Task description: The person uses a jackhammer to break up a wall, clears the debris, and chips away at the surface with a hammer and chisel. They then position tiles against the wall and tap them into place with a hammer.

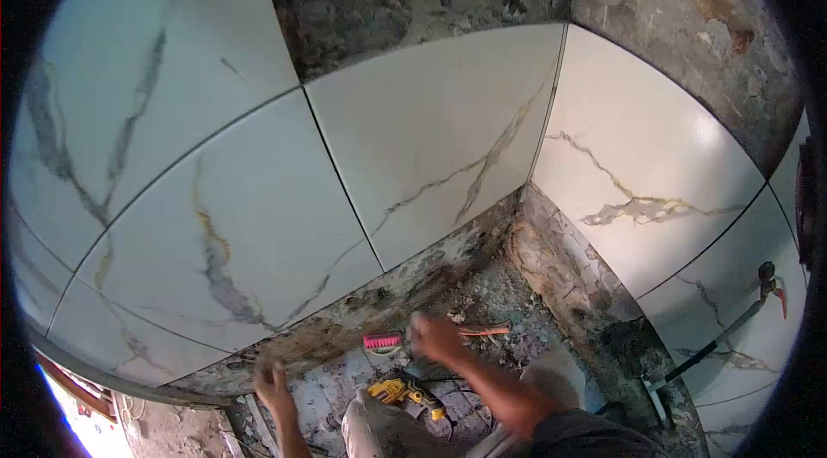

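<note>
My left hand (272, 386) is raised near the bottom edge of the tiled wall, its fingers blurred, and I cannot make out anything in it. My right hand (433, 336) is over the rubble floor with its fingers drawn together; what it holds, if anything, is too small to tell. Just left of it lies a pink object (382, 342), possibly a string reel. To its right is an orange-red strip (484, 330). A yellow and black power tool (407, 392) lies on the floor by my knee.
Marbled white tiles (431, 139) cover the walls above a rough bare strip (345, 320). At the right, a dark pipe (715, 342) with a red-handled valve (780, 296) leans along the tiles. Debris (500, 286) lies in the corner.
</note>
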Demonstrator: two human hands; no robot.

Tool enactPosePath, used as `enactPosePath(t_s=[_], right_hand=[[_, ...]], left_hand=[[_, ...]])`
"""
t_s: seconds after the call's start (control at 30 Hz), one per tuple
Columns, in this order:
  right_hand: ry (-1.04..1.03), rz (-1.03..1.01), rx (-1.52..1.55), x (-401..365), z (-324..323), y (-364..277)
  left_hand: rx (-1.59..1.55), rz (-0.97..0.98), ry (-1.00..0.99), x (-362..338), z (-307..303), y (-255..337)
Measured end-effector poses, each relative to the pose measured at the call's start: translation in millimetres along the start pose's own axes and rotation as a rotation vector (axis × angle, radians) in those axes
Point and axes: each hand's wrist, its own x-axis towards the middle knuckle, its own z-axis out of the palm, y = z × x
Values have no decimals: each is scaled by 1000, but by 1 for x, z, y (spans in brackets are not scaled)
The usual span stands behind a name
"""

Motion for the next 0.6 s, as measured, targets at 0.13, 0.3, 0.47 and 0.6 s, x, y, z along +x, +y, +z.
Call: enactPosePath(t_s=[0.13,0.3,0.47,0.6], right_hand=[[1209,-595,-31,26,-197,-90],[1278,-987,-344,43,-321,-175],[1202,-941,-527,48,-350,-164],[1365,-759,-547,35,-384,-132]], left_hand=[[307,692,211,58,4,149],[431,1281,458,92,27,281],[513,1391,535,121,51,318],[593,1449,654,126,59,315]])
